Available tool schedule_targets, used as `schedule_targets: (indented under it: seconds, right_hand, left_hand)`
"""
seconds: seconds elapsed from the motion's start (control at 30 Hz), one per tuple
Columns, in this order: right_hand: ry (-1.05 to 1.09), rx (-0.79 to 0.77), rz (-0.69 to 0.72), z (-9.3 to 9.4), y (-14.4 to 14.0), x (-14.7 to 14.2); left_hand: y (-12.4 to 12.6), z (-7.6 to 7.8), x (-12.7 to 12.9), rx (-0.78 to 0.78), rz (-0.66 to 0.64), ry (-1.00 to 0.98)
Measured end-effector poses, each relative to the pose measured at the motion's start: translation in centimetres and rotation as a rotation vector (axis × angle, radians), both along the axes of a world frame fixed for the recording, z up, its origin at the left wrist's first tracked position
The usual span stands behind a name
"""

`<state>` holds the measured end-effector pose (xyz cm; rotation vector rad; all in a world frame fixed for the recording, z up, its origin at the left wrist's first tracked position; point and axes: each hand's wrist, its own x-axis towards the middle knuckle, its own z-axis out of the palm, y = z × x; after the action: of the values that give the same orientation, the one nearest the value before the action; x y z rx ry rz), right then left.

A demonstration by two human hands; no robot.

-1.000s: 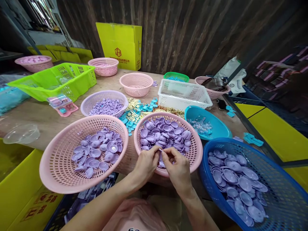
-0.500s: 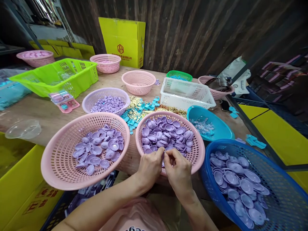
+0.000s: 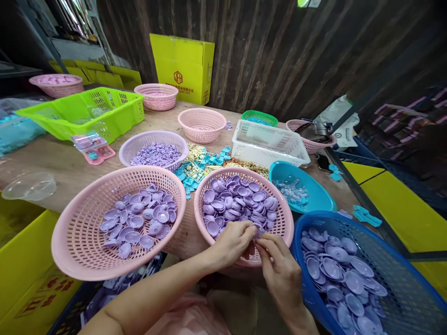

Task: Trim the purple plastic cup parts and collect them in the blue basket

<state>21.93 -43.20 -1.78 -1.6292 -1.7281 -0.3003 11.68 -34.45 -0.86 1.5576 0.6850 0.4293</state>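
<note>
Both my hands meet over the near right rim of a pink basket (image 3: 281,242) heaped with small purple plastic oval shells (image 3: 240,197). Between them is one purple plastic piece (image 3: 257,231), mostly covered by fingers. My left hand (image 3: 234,242) is closed, its fingertips gripping the piece from the left. From the right, my right hand (image 3: 279,263) pinches the same piece between thumb and fingers. To the left stands a larger pink basket (image 3: 77,232) with more purple shells. A blue basket (image 3: 412,274) at the right holds bigger purple oval pieces.
Loose blue and cream parts (image 3: 195,170) lie behind the middle basket. A lilac basket (image 3: 122,151), a white basket (image 3: 240,151) and a turquoise scoop-shaped tray (image 3: 323,197) stand around them. Farther back are a lime crate (image 3: 122,118) and a yellow carton (image 3: 181,60).
My joined hands have shifted right and slightly down. The purple piece between them now shows more. The view has tilted slightly upward.
</note>
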Motion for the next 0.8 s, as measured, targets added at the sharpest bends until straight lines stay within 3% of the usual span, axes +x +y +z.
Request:
schedule_targets:
  seconds: [0.1, 0.27, 0.37, 0.43, 0.53, 0.6, 0.7, 0.8]
  right_hand:
    - [-0.028, -0.004, -0.084, 0.6, -0.9, 2.0]
    - [-0.121, 0.063, -0.473, 3.0, -3.6, 6.6]
    - [-0.099, 0.066, -0.576, 3.6, -4.2, 7.6]
    - [-0.064, 0.052, -0.456, 3.3, -3.5, 6.6]
    - [-0.006, 0.012, -0.116, 2.0, -1.3, 3.3]
    - [0.035, -0.018, 0.074, 1.3, 0.2, 0.7]
    - [0.118, -0.043, 0.203, 0.8, 2.0, -1.8]
    - [0.171, -0.081, 0.203, 0.7, 3.4, -2.2]
  left_hand:
    - [0.7, 0.0, 0.2, 0.133, -0.035, 0.056]
    - [4.8, -0.4, -1.3, 0.619, 0.285, 0.395]
    - [5.9, -0.1, -2.0, 0.588, 0.35, 0.363]
    - [5.2, 0.3, -2.0, 0.365, 0.239, 0.209]
    - [3.1, 1.2, -2.0, -0.078, -0.034, -0.055]
    - [2.0, 1.6, -2.6, -0.237, -0.118, -0.145]
    - [2.0, 1.9, -5.0, -0.22, -0.012, -0.131]
    - [3.5, 1.8, -9.1, -0.015, 0.215, 0.021]
